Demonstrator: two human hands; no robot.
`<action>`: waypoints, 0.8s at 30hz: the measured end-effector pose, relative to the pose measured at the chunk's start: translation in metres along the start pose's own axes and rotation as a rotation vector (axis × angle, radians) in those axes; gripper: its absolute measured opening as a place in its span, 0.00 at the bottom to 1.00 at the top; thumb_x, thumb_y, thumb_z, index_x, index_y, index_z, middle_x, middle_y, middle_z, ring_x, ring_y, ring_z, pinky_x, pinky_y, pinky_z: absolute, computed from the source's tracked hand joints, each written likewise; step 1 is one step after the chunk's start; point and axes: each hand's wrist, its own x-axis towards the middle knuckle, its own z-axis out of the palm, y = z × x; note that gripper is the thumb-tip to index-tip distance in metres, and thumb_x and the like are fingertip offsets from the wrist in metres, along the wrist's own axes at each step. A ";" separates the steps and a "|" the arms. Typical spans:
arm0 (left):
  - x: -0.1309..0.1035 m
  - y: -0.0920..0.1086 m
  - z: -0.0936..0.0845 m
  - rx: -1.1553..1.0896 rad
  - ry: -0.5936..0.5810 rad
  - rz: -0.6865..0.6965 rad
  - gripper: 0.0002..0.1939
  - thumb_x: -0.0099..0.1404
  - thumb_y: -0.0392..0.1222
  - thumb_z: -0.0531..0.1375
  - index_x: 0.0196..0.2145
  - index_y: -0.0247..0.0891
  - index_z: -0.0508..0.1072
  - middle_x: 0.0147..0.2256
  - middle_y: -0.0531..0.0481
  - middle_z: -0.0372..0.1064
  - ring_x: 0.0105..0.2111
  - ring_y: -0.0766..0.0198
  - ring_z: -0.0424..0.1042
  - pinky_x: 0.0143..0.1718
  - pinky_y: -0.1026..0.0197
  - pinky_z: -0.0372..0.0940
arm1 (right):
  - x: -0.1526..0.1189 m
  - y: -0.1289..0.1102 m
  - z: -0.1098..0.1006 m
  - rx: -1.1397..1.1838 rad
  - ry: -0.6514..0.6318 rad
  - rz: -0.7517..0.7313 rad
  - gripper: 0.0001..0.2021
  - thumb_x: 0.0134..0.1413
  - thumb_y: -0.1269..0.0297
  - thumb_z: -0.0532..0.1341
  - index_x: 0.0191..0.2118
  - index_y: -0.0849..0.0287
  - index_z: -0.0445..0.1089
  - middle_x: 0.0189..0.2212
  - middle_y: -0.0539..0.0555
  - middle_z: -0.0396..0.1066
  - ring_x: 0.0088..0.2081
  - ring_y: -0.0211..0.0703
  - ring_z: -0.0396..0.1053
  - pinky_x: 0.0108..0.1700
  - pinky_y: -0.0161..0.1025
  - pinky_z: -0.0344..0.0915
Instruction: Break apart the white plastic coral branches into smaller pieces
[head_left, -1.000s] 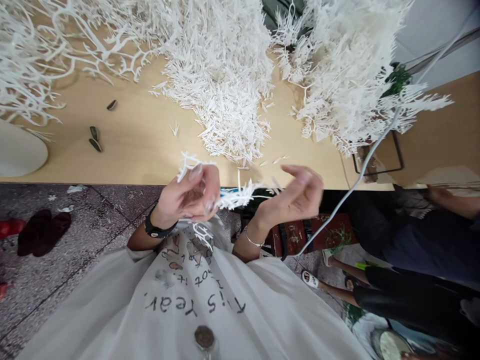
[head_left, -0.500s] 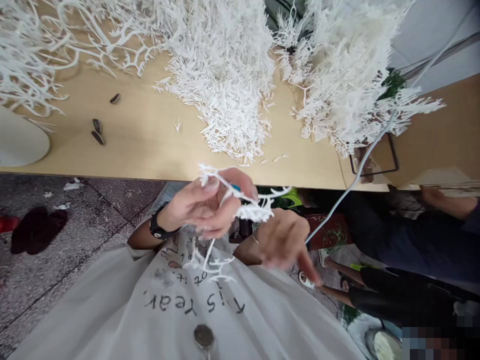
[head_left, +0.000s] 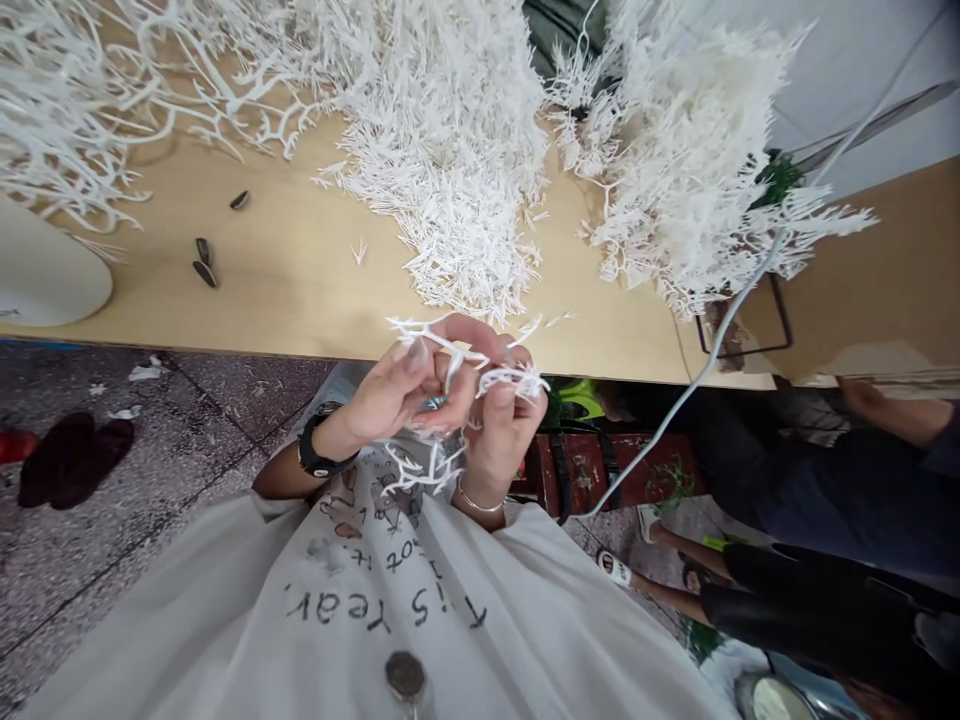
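Observation:
My left hand (head_left: 397, 392) and my right hand (head_left: 501, 430) meet just below the near edge of a light wooden table (head_left: 285, 290). Both pinch a thin white branched sprig (head_left: 457, 362) between their fingertips. Its upper twigs spread over my fingers, and a lower part (head_left: 420, 470) hangs against my white shirt. A small blue piece shows between my left fingers. A black watch sits on my left wrist, a thin bracelet on my right.
Heaps of white spiky sprigs (head_left: 450, 150) cover the far table, with another heap (head_left: 690, 170) at right. Three dark seeds (head_left: 204, 262) and a white round object (head_left: 45, 285) lie at left. A white cord (head_left: 720, 330) runs diagonally at right, where another person (head_left: 847, 520) sits.
My right hand has come up from below and closed on the sprig beside my left hand. The sprig has risen slightly toward the table edge.

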 end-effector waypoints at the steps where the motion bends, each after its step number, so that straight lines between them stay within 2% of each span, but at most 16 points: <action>1: 0.000 0.000 -0.001 0.018 0.006 -0.010 0.22 0.60 0.64 0.56 0.32 0.40 0.65 0.11 0.63 0.51 0.09 0.74 0.46 0.13 0.71 0.55 | 0.001 -0.002 0.001 -0.041 0.042 -0.057 0.11 0.55 0.50 0.58 0.34 0.52 0.67 0.28 0.48 0.63 0.31 0.36 0.65 0.35 0.37 0.65; 3: 0.000 0.003 -0.003 0.013 0.004 -0.049 0.24 0.61 0.64 0.56 0.24 0.40 0.60 0.08 0.63 0.43 0.08 0.74 0.42 0.12 0.70 0.54 | 0.003 -0.006 0.001 -0.115 0.071 -0.142 0.11 0.59 0.56 0.56 0.28 0.54 0.66 0.24 0.48 0.61 0.27 0.35 0.62 0.32 0.36 0.63; 6: 0.001 0.004 -0.009 -0.045 0.004 -0.161 0.31 0.64 0.66 0.49 0.15 0.40 0.48 0.06 0.61 0.34 0.07 0.72 0.38 0.10 0.68 0.52 | 0.006 -0.010 -0.002 -0.102 -0.048 -0.061 0.17 0.61 0.56 0.53 0.22 0.56 0.60 0.19 0.47 0.57 0.21 0.34 0.56 0.24 0.35 0.56; 8: 0.000 0.001 -0.014 -0.087 -0.002 -0.256 0.34 0.63 0.68 0.45 0.12 0.41 0.43 0.05 0.59 0.30 0.06 0.71 0.38 0.08 0.67 0.51 | 0.008 -0.010 -0.002 0.066 -0.136 -0.004 0.21 0.60 0.56 0.53 0.18 0.57 0.55 0.15 0.45 0.52 0.17 0.32 0.50 0.19 0.33 0.52; 11: -0.002 -0.009 -0.019 -0.180 -0.039 -0.356 0.37 0.61 0.70 0.46 0.09 0.41 0.39 0.04 0.57 0.29 0.04 0.70 0.38 0.05 0.66 0.48 | 0.013 -0.005 0.002 0.432 -0.220 0.029 0.24 0.60 0.56 0.53 0.16 0.58 0.47 0.12 0.42 0.42 0.12 0.28 0.39 0.12 0.28 0.42; 14: -0.004 -0.018 -0.020 -0.259 -0.020 -0.370 0.37 0.60 0.68 0.46 0.07 0.42 0.36 0.02 0.57 0.27 0.03 0.70 0.37 0.03 0.66 0.45 | 0.021 0.004 0.009 0.729 -0.313 0.057 0.26 0.63 0.54 0.49 0.16 0.57 0.43 0.11 0.40 0.35 0.10 0.26 0.33 0.09 0.25 0.37; 16: -0.003 -0.020 -0.019 -0.293 0.027 -0.351 0.37 0.59 0.67 0.46 0.06 0.43 0.35 0.02 0.58 0.25 0.03 0.71 0.35 0.01 0.66 0.43 | 0.026 0.012 0.013 0.882 -0.378 0.057 0.26 0.65 0.53 0.45 0.17 0.56 0.41 0.10 0.39 0.33 0.09 0.25 0.30 0.08 0.24 0.38; 18: -0.002 -0.019 -0.018 -0.336 0.005 -0.326 0.37 0.59 0.64 0.49 0.06 0.43 0.34 0.02 0.58 0.25 0.03 0.71 0.33 0.01 0.67 0.41 | 0.029 0.019 0.016 0.955 -0.417 0.034 0.26 0.65 0.51 0.43 0.18 0.56 0.39 0.10 0.38 0.31 0.08 0.24 0.30 0.08 0.23 0.39; 21: -0.002 -0.013 -0.017 -0.351 -0.134 -0.348 0.36 0.56 0.61 0.53 0.06 0.43 0.34 0.01 0.57 0.28 0.03 0.72 0.35 0.02 0.66 0.42 | 0.031 0.018 0.015 0.813 -0.364 -0.027 0.27 0.64 0.49 0.43 0.16 0.56 0.38 0.09 0.38 0.29 0.07 0.25 0.31 0.08 0.24 0.40; 24: -0.006 0.000 -0.017 -0.208 -0.249 -0.400 0.35 0.57 0.61 0.54 0.06 0.42 0.41 0.03 0.56 0.35 0.04 0.71 0.41 0.05 0.65 0.46 | 0.031 0.002 0.008 0.470 -0.160 -0.075 0.29 0.62 0.52 0.50 0.13 0.58 0.41 0.08 0.40 0.36 0.08 0.25 0.39 0.10 0.25 0.43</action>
